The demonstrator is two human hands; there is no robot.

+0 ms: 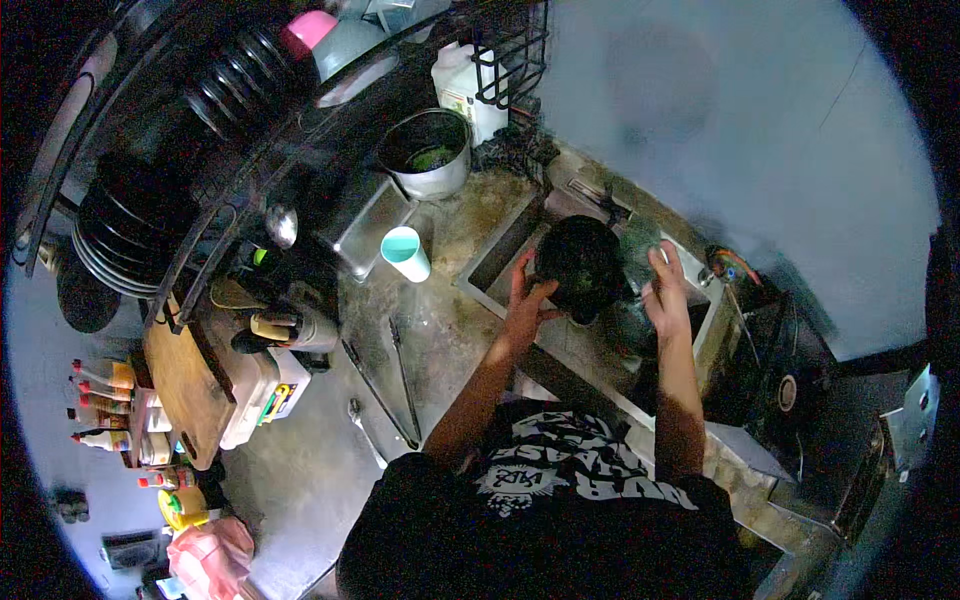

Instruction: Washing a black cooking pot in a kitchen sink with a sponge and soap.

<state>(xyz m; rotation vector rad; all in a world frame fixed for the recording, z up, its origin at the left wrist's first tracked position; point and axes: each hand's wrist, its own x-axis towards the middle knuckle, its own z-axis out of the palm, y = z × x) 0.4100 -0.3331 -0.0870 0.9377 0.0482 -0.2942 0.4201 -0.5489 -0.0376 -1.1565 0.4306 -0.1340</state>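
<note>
Over the sink, my left hand grips the near left side of a dark round vessel. The vessel looks like a bowl or pan; its inside is too dark to make out. My right hand is raised on the vessel's right side with its fingers curled. A blurred greenish thing is beside those fingers, and I cannot tell whether they hold it. The sink's right part lies in shadow.
Left of the sink, the counter carries a pale cup, long tongs, a spoon, a metal tray and a pot. A white jug stands behind. A cutting board and dish rack are farther left.
</note>
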